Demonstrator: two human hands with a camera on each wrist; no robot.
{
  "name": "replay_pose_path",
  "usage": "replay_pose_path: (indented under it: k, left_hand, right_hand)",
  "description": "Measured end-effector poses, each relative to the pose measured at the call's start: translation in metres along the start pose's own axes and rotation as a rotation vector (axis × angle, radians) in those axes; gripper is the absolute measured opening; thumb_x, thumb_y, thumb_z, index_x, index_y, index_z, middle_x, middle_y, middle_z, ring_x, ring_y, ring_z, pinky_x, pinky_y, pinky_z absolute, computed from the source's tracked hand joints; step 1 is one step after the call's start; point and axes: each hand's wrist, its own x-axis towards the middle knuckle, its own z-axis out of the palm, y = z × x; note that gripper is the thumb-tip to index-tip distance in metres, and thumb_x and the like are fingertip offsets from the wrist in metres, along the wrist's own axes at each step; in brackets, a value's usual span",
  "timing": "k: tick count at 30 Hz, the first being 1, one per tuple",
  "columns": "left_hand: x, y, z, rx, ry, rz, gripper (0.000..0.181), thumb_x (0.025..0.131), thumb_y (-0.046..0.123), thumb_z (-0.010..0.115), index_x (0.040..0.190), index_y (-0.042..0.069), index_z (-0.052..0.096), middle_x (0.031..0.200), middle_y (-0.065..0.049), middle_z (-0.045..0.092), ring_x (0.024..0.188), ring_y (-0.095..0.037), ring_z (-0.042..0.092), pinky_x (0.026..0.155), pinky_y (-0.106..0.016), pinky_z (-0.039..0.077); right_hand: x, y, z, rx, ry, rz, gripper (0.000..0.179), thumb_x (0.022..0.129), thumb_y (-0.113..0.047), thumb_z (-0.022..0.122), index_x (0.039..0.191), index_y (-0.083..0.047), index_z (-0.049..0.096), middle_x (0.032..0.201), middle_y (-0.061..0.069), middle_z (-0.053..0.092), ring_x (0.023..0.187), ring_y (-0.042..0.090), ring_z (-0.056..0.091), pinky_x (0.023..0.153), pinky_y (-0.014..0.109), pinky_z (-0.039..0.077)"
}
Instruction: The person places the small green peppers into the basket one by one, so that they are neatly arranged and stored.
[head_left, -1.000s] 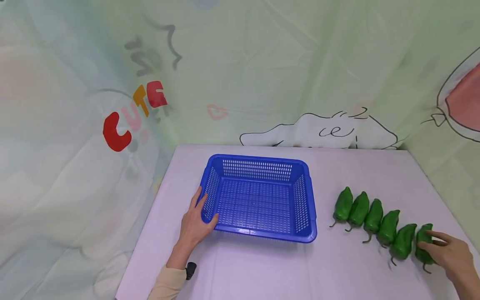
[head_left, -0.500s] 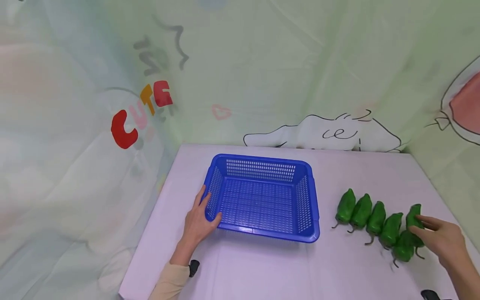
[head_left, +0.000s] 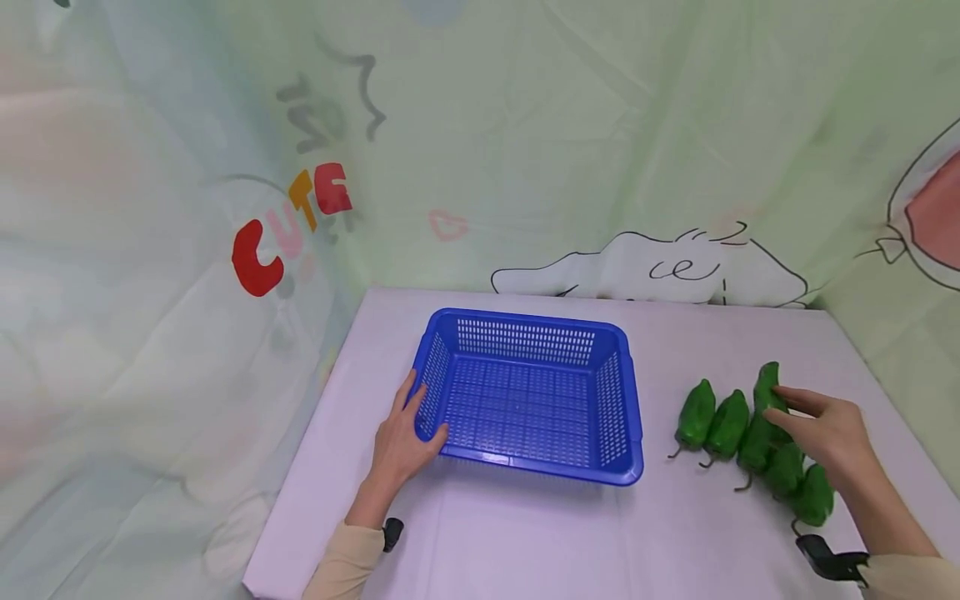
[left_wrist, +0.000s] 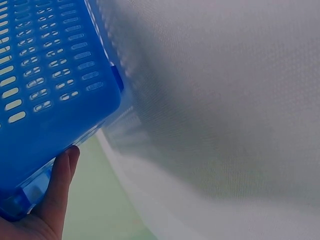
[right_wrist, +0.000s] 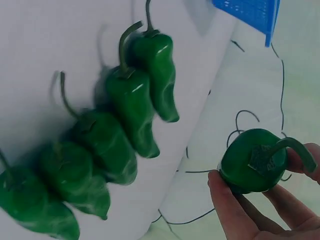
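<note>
My left hand (head_left: 403, 442) rests at the near left corner of a blue plastic basket (head_left: 525, 477), its fingers along the left side and its thumb at the front rim. In the left wrist view, a digit (left_wrist: 60, 180) touches the basket's outer wall (left_wrist: 55, 115). On the right, my right hand (head_left: 828, 425) holds a green pepper (head_left: 767, 385) between thumb and fingers. The right wrist view shows this pepper's stem end (right_wrist: 245, 160) facing the camera. Below it lies a slanting row of several green peppers (head_left: 727, 425), stems toward me; the held one partly covers some.
Basket and peppers are on a white-covered table (head_left: 525, 542). A printed cloth (head_left: 562, 150) hangs behind and at the sides. Black wrist devices (head_left: 825, 557) sit on both forearms. The basket's floor shows bare mesh.
My right hand has picked up the rightmost pepper and carried it left and away from me, over the row. My left hand stays at the basket. The head view has shifted slightly.
</note>
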Motion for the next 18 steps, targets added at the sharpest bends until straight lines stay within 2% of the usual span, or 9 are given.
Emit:
replay_pose_path:
  k: [6, 13, 18]
  left_hand:
    - [0.0, -0.001, 0.0, -0.004, 0.004, -0.002, 0.076, 0.081, 0.039, 0.067, 0.143, 0.0, 0.049, 0.162, -0.006, 0.025, 0.124, -0.04, 0.054, 0.085, -0.054, 0.051]
    - [0.0, -0.001, 0.001, -0.006, -0.01, -0.019, 0.076, 0.081, 0.04, 0.066, 0.144, 0.001, 0.047, 0.162, -0.005, 0.023, 0.13, -0.039, 0.049, 0.09, -0.055, 0.049]
    - [0.0, -0.001, 0.001, -0.001, -0.011, -0.018, 0.076, 0.082, 0.04, 0.066, 0.144, 0.001, 0.048, 0.162, -0.006, 0.023, 0.13, -0.038, 0.048, 0.088, -0.055, 0.049]
  right_hand:
    - [0.003, -0.023, 0.016, 0.033, -0.028, -0.054, 0.063, 0.1, -0.026, 0.05, 0.146, 0.014, 0.032, 0.145, 0.043, 0.027, 0.133, 0.063, 0.021, 0.098, 0.071, 0.031]
    - [0.008, -0.054, 0.036, 0.057, -0.06, -0.114, 0.061, 0.1, -0.023, 0.051, 0.146, 0.013, 0.034, 0.146, 0.042, 0.03, 0.128, 0.059, 0.036, 0.097, 0.067, 0.037]
    - [0.011, -0.076, 0.052, 0.057, -0.056, -0.146, 0.058, 0.097, -0.018, 0.055, 0.144, 0.012, 0.039, 0.143, 0.039, 0.038, 0.125, 0.053, 0.046, 0.094, 0.056, 0.046]
